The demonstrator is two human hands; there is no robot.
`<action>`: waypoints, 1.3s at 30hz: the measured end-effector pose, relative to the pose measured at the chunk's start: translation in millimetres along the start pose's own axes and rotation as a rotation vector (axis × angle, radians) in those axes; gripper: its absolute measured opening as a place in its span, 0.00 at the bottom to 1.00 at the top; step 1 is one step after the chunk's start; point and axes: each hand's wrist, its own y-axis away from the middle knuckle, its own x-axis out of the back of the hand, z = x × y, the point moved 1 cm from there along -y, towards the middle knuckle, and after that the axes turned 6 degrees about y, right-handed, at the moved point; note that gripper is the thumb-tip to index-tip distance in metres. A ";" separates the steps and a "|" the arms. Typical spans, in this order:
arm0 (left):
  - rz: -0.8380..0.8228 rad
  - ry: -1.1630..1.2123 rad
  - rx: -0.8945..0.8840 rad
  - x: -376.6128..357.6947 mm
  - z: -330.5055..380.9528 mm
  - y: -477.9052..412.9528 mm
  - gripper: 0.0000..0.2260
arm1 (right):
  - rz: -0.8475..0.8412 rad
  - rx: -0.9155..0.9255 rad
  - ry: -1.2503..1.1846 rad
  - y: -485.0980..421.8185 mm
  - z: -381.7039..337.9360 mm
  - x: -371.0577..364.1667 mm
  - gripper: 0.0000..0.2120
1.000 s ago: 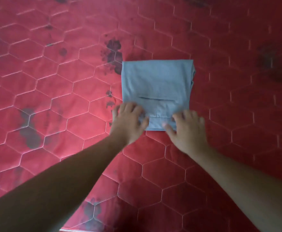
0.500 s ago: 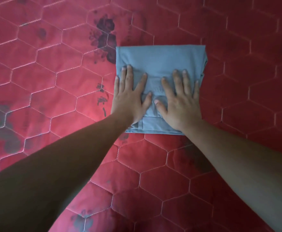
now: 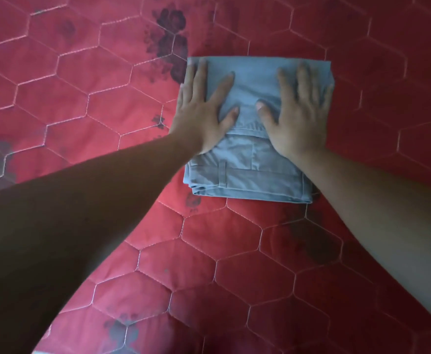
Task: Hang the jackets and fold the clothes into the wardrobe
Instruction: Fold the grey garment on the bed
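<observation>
A pair of light blue trousers, folded into a thick square, lies on a red quilted bedspread. My left hand presses flat on the fold's left half, fingers straight and spread, reaching its far left corner. Over the right half my right hand lies flat too, fingertips near the far edge. The waistband with a belt loop shows at the near edge, below both palms. No jackets or wardrobe appear in view.
The bedspread has white hexagon stitching and dark floral prints, one print just left of the trousers' far corner. Its near edge shows at the bottom left.
Both hands have slid from the near edge of the folded trousers up across it toward the far edge, spreading apart and flattening. The view has moved closer to the trousers.
</observation>
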 end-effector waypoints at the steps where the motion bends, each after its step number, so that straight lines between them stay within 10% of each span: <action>1: 0.015 0.057 0.031 2.3 1.3 4.6 0.31 | -0.015 -0.088 -0.085 4.7 1.6 2.4 0.38; 9: 0.094 0.991 0.555 17.8 4.5 77.8 0.36 | -0.124 -0.689 -0.779 78.1 5.4 34.5 0.40; 13: -0.053 1.356 0.864 35.4 1.6 64.6 0.24 | -0.479 -0.957 -1.258 63.2 22.2 55.4 0.26; 17: -0.236 1.497 0.850 64.7 10.8 76.8 0.25 | -0.729 -0.935 -1.351 70.0 20.1 100.9 0.22; 25: -0.339 1.614 0.698 206.9 51.8 152.5 0.27 | -0.723 -0.992 -1.485 114.2 -23.2 261.1 0.19; 30: -0.348 1.589 0.590 325.6 79.4 196.9 0.21 | -0.550 -0.901 -1.505 138.3 -66.8 371.3 0.40; 39: -0.193 1.524 0.458 496.6 118.1 305.1 0.15 | -0.339 -0.423 -1.364 169.6 -145.8 533.2 0.49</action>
